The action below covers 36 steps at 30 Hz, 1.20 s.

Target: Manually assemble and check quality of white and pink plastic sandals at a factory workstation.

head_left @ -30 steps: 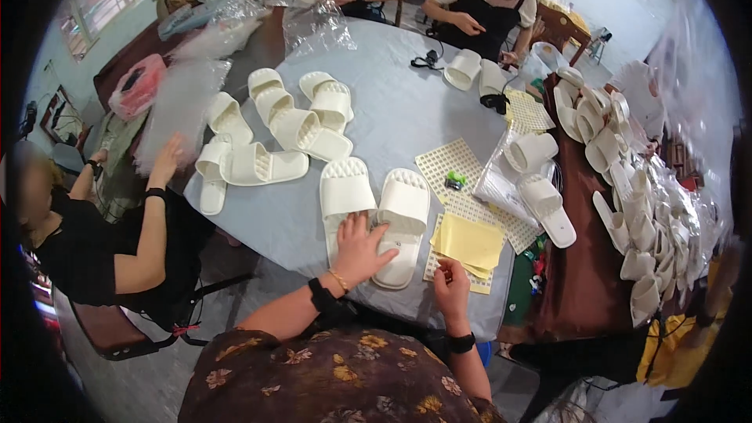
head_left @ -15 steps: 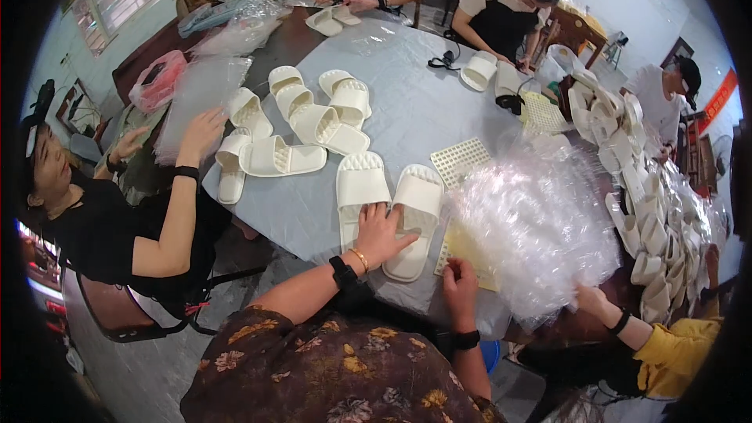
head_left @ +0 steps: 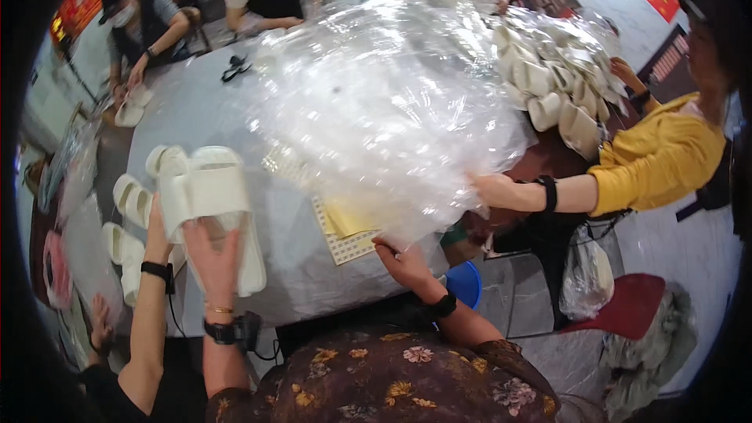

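Observation:
My left hand (head_left: 213, 260) lies with fingers spread over a pair of cream slippers, its fingertips at the strap opening of the nearer slipper (head_left: 215, 180). The other slipper (head_left: 175, 188) is partly covered by it, and a co-worker's hand (head_left: 158, 227) reaches up beside that one. My right hand (head_left: 405, 268) is closed at the lower edge of a large heap of clear plastic bags (head_left: 376, 117); its fingertips are partly hidden by the film. Left of that hand, a yellow sticker sheet (head_left: 347, 218) lies partly under the heap.
A co-worker in yellow grips the heap with one hand (head_left: 501, 192). More slippers (head_left: 129, 254) lie at the table's left, and a pile of slippers (head_left: 548, 82) is at the far right. A blue bucket (head_left: 464, 286) stands below the table edge.
My view has swung to the right. The plastic heap has moved over the table's middle, and my right hand is now at its edge. A co-worker's hand has come to the slippers.

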Motion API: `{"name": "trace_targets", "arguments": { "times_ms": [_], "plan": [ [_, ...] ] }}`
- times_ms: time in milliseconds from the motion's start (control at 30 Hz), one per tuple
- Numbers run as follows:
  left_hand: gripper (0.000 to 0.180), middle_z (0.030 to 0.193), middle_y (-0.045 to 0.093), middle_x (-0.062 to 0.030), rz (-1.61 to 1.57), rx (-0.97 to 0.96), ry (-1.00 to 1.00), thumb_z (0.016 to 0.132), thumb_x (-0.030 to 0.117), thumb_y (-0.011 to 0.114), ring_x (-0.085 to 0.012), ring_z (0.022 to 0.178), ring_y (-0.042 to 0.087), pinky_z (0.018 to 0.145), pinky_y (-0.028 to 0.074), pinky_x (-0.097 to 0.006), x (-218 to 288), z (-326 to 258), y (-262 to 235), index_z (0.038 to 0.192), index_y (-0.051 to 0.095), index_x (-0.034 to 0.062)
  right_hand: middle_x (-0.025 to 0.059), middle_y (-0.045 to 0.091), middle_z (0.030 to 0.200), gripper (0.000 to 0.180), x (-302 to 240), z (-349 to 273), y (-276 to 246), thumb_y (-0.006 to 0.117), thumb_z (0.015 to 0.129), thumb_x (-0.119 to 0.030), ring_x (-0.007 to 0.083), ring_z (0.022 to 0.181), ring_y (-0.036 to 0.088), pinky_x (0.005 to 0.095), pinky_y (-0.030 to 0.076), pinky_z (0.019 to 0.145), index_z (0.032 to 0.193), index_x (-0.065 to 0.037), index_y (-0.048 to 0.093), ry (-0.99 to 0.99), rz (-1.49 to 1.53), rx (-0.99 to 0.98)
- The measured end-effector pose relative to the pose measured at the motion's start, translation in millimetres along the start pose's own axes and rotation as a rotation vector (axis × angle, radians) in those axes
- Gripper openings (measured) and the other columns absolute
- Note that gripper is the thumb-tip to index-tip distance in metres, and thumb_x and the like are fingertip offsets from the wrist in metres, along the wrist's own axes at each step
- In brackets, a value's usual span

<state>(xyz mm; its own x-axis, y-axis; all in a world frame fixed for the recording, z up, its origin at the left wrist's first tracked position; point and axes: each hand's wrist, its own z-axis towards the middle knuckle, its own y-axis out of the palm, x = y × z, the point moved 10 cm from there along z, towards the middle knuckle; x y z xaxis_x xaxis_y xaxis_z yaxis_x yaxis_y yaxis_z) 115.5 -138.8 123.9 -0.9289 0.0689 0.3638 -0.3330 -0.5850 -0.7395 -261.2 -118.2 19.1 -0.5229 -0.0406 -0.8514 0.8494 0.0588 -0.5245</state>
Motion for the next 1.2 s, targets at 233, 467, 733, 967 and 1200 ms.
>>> {"name": "trace_targets", "arguments": {
  "times_ms": [233, 467, 733, 967, 1200],
  "plan": [
    [0.038, 0.112, 0.067, -0.0202, 0.181, -0.275, -0.257, 0.089, 0.028, 0.066, -0.0367, 0.105, 0.062, 0.095, 0.047, -0.042, 3.3, 48.0, -34.1, 0.113, 0.066, -0.0019, 0.0120, 0.051, 0.138, 0.055, 62.3, -15.6, -76.6, 0.051, 0.100, -0.029, 0.0256, 0.121, 0.055, 0.0393, 0.045, 0.104, 0.145, -0.001, 0.036, 0.080, 1.022, 0.448],
    [0.035, 0.118, 0.064, -0.0198, -0.713, -0.350, 0.350, 0.086, 0.016, 0.070, -0.0362, 0.111, 0.059, 0.098, 0.045, -0.040, 244.4, 59.6, -28.1, 0.116, 0.063, -0.0015, 0.0133, 0.051, 0.139, 0.051, 89.8, -6.9, -65.4, 0.043, 0.104, -0.033, 0.0253, 0.122, 0.055, 0.0403, 0.044, 0.106, 0.145, -0.004, 0.038, 0.091, 1.483, 0.246],
    [0.056, 0.097, 0.069, -0.0210, -0.853, -1.234, 0.252, 0.097, 0.049, 0.054, -0.0303, 0.098, 0.066, 0.088, 0.049, -0.036, 330.5, 10.1, 109.7, 0.111, 0.068, -0.0032, 0.0153, 0.052, 0.137, 0.048, 38.5, -7.7, -81.8, 0.042, 0.103, -0.032, 0.0273, 0.122, 0.055, 0.0394, 0.046, 0.103, 0.140, -0.001, 0.043, 0.061, 1.239, 0.268],
    [0.038, 0.083, 0.064, -0.0092, -0.690, -1.255, 0.116, 0.092, 0.029, 0.066, -0.0178, 0.083, 0.062, 0.079, 0.050, -0.028, 311.4, -5.4, 121.0, 0.116, 0.065, 0.0002, 0.0116, 0.059, 0.128, 0.040, 30.8, -16.3, -78.0, 0.049, 0.101, -0.024, 0.0237, 0.114, 0.059, 0.0370, 0.048, 0.099, 0.134, -0.001, 0.049, 0.026, 1.088, 0.273],
    [0.045, 0.100, 0.065, -0.0176, -0.739, -0.977, 0.781, 0.080, 0.018, 0.069, -0.0301, 0.095, 0.064, 0.089, 0.050, -0.036, 351.2, 1.9, 64.6, 0.122, 0.063, 0.0051, 0.0089, 0.059, 0.127, 0.038, 15.1, -14.2, -57.2, 0.049, 0.098, -0.019, 0.0204, 0.113, 0.060, 0.0345, 0.048, 0.097, 0.132, -0.002, 0.051, -0.077, 1.289, 0.166]
  ]
}}
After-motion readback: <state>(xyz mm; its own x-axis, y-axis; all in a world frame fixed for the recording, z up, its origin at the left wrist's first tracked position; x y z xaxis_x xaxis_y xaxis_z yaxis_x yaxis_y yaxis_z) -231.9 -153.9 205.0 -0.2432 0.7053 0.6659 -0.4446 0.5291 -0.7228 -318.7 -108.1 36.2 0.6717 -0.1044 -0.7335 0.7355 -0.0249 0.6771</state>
